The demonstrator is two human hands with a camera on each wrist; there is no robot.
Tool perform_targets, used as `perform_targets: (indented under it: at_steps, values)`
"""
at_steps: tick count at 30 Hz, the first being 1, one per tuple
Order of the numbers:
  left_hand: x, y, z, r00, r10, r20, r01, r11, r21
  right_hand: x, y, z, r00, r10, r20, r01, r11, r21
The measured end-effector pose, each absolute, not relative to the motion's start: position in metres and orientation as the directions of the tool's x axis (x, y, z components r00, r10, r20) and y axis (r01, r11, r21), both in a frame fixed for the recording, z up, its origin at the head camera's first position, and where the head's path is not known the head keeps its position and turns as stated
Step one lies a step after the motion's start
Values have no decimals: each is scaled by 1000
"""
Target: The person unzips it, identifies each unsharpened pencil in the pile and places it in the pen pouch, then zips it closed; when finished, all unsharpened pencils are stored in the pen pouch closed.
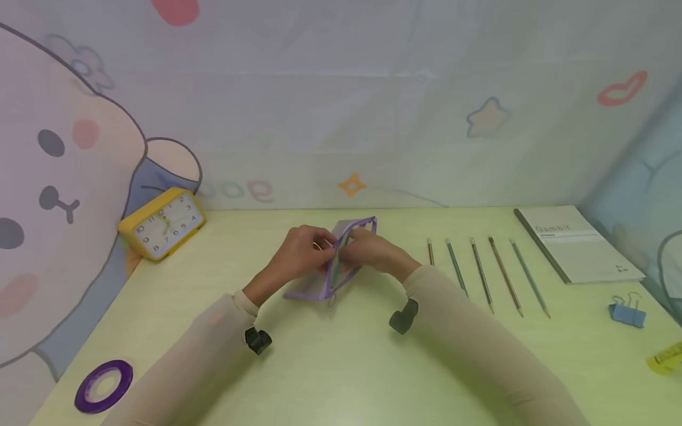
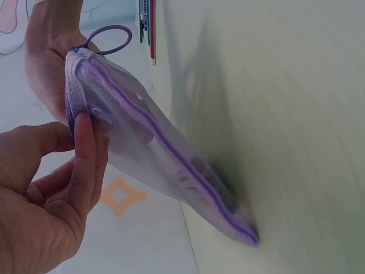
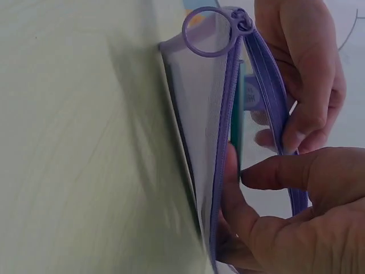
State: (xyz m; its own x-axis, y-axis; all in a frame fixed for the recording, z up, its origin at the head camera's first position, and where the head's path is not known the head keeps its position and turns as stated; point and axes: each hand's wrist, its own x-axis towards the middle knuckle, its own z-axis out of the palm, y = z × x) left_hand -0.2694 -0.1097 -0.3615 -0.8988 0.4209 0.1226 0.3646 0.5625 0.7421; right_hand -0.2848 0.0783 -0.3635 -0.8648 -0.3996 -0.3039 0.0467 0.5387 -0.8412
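A translucent mesh zip pouch (image 1: 311, 288) with purple edging stands tilted on the table, its zip side spread apart. My left hand (image 1: 303, 253) pinches one zip edge between thumb and fingers, near a small purple label (image 2: 102, 115). My right hand (image 1: 373, 251) reaches into the opening. In the right wrist view, its thumb and index finger pinch a thin, straight green thing (image 3: 236, 114) that lies along the inside of the zip. A purple ring pull (image 3: 185, 37) hangs at the pouch's end. Dark shapes show faintly through the mesh in the left wrist view.
Several pencils (image 1: 505, 275) lie in a row right of the pouch, partly behind my right sleeve. Beyond them are a notebook (image 1: 583, 248), a blue binder clip (image 1: 627, 313) and a yellow item (image 1: 666, 358). A yellow clock (image 1: 165, 225) and purple tape roll (image 1: 85, 397) are at left.
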Motion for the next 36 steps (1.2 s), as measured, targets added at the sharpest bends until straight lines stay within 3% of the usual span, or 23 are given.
perform_targets:
  at_steps: [4,8,10,13,16,18,22,25,28,33,36]
  values:
    - [-269,-112,-361,-897,425,122,365,557,746,-278,75,-361,-889,-363,-278,17,581,-813]
    - [-268,-114,-358,-903,413,120,353,553,754,-260,84,-351,-922,-362,-139,-123,614,-779]
    - [-269,-115,-356,-906,405,122,350,557,753,-247,89,-345,-908,-408,-98,-199,624,-756]
    - [-271,-115,-356,-908,401,118,345,560,753,-229,95,-346,-836,-529,-144,-265,620,-739]
    - [-271,-115,-357,-909,399,120,346,563,750,-217,96,-359,-745,-634,-208,-233,540,-809]
    - [-271,-115,-358,-910,397,122,346,562,751,-214,93,-371,-719,-661,-212,-150,446,-882]
    - [-271,-114,-360,-907,402,121,347,557,755,-212,88,-391,-761,-629,-161,-42,295,-955]
    - [-269,-116,-357,-896,431,106,362,572,736,-211,86,-395,-809,-580,-97,-113,315,-942]
    - [-266,-123,-347,-843,538,17,413,626,661,-209,86,-392,-833,-553,-19,-250,406,-879]
    - [-249,-132,-318,-694,690,-205,542,688,482,-204,85,-381,-822,-559,108,-411,452,-791]
    - [-239,-127,-313,-684,693,-225,569,701,429,-202,85,-375,-817,-553,166,-463,456,-760]
